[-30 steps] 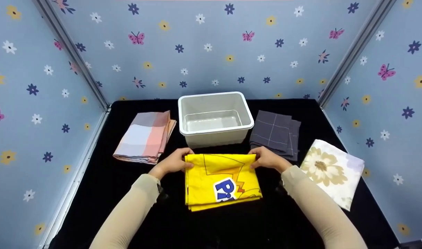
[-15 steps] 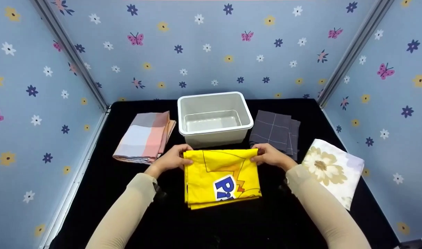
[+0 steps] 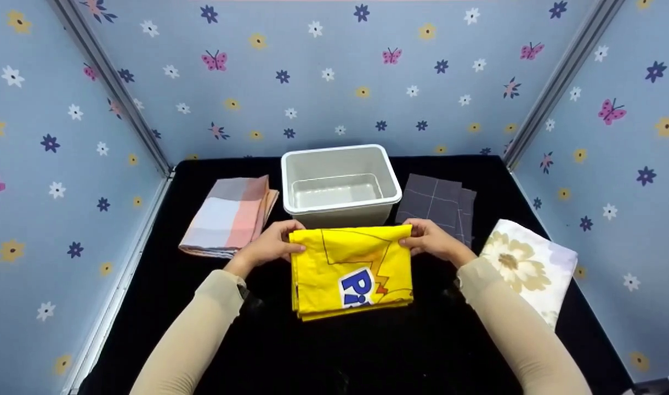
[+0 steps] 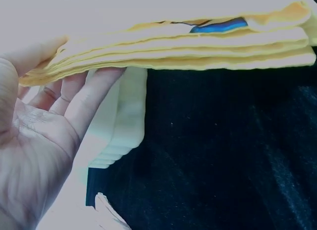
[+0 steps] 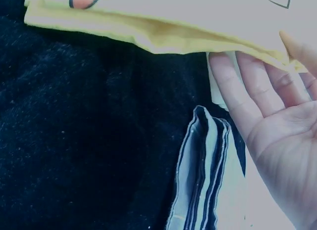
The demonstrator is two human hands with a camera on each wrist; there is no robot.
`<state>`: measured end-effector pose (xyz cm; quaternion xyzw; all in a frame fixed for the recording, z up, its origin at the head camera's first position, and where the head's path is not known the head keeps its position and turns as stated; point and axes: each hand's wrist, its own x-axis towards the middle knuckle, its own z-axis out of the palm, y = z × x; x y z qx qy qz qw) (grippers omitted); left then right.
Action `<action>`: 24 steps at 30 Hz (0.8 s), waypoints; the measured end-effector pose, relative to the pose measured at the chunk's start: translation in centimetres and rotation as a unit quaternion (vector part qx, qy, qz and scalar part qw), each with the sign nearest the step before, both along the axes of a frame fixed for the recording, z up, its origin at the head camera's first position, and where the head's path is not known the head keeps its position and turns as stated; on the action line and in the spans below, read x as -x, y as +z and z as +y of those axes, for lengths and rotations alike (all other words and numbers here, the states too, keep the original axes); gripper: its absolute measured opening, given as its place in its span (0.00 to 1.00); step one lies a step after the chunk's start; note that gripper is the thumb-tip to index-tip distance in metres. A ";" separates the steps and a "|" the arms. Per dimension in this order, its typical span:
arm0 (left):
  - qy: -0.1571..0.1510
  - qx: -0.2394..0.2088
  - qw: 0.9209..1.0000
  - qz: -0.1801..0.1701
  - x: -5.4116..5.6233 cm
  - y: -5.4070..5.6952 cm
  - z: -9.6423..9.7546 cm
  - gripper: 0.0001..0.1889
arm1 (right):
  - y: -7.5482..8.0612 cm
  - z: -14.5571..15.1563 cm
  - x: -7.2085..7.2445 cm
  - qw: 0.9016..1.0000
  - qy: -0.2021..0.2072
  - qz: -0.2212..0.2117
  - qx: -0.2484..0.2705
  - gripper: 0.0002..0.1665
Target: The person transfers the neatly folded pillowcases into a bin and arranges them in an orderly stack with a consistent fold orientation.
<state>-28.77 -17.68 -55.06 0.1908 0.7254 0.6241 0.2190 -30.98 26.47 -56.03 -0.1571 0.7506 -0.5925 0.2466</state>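
Cloth (image 3: 323,274) | yellow, folded | between 2 hands (image 3: 270,245) (image 3: 434,242) | far corners gripped

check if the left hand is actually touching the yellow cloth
Touching. The left wrist view shows the left hand pinching the folded edge of the yellow cloth, thumb above and fingers beneath.

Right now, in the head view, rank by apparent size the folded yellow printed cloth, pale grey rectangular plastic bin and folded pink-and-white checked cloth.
Largest: yellow cloth, held nearer the camera
Next: grey bin, partly hidden
Smallest: checked cloth
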 end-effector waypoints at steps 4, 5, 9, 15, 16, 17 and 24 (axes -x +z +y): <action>0.004 -0.021 1.000 -0.006 0.1 0.3 -0.1 0.15 | 0.3 0.1 0.1 0.999 0.002 -0.005 0.039 0.09; 0.006 -0.026 1.000 -0.009 0.2 0.4 -0.1 0.14 | 0.4 0.1 0.1 0.999 0.002 -0.007 0.049 0.09; 0.016 -0.046 0.999 -0.018 0.2 0.7 0.0 0.12 | 0.7 0.0 0.0 0.996 -0.017 -0.018 0.083 0.12; 0.051 -0.064 0.997 -0.018 0.1 1.5 0.3 0.12 | 0.9 -0.6 0.1 0.989 -0.091 -0.039 0.110 0.13; 0.056 -0.067 0.996 -0.018 0.1 1.6 0.3 0.12 | 0.9 -0.7 0.1 0.988 -0.105 -0.039 0.109 0.12; 0.061 -0.070 0.995 -0.019 0.1 1.7 0.4 0.13 | 0.9 -0.8 0.1 0.986 -0.117 -0.039 0.108 0.11; 0.100 -0.103 0.989 -0.031 0.3 1.9 0.7 0.17 | 1.1 -1.4 0.2 0.982 -0.146 -0.039 0.116 0.10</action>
